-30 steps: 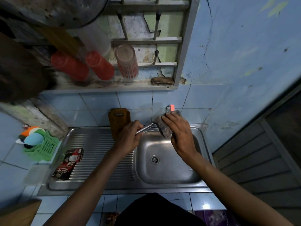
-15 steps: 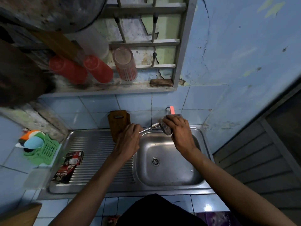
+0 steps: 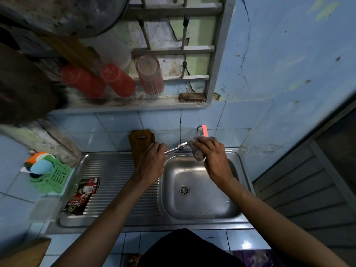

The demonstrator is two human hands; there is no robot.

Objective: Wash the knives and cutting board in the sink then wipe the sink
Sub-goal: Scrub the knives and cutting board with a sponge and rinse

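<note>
My left hand (image 3: 152,164) grips the handle of a metal knife (image 3: 176,148) and holds it level over the back rim of the steel sink (image 3: 200,201). My right hand (image 3: 213,158) holds a grey sponge cloth (image 3: 197,150) wrapped round the far end of the blade, just under the tap with the red lever (image 3: 204,131). The brown wooden cutting board (image 3: 141,144) stands upright against the tiled wall behind my left hand. The blade's tip is hidden in the cloth.
A ribbed drainboard (image 3: 113,180) lies left of the basin with dark sachet packets (image 3: 82,195) on it. A green basket (image 3: 54,177) with sponges sits further left. Above, a shelf carries red cups (image 3: 117,79), a striped glass (image 3: 150,75) and a brush (image 3: 192,97).
The cloth in my right hand has slid outward along the blade towards the tip, baring more metal near the handle. Both hands have edged slightly toward the wall.
</note>
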